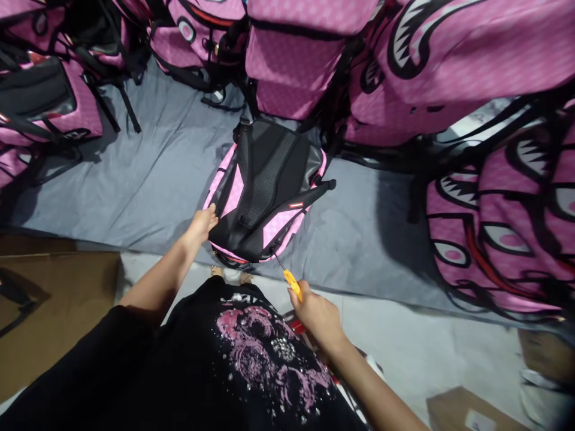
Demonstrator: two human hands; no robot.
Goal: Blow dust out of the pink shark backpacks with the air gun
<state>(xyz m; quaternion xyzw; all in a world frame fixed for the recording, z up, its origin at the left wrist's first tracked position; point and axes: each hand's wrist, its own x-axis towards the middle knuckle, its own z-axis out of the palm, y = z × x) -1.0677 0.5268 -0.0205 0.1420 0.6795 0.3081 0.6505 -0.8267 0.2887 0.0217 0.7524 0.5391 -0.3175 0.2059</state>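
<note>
A pink and black backpack (269,173) lies on the grey cloth, its padded back panel and shoulder straps facing up. My left hand (203,224) rests against the left edge of the backpack, fingers out and touching its side. In my right hand (317,308) is a yellow-handled tool (293,285) with a thin metal shaft. The shaft points up and left, and its far end meets the backpack's lower right edge. The exact tip is too small to make out.
Pink backpacks with shark-mouth prints (476,54) are piled along the back and right; another (85,96) lies at the left. Grey cloth (157,161) covers the work surface. Cardboard boxes stand at lower left (58,317) and lower right (467,410).
</note>
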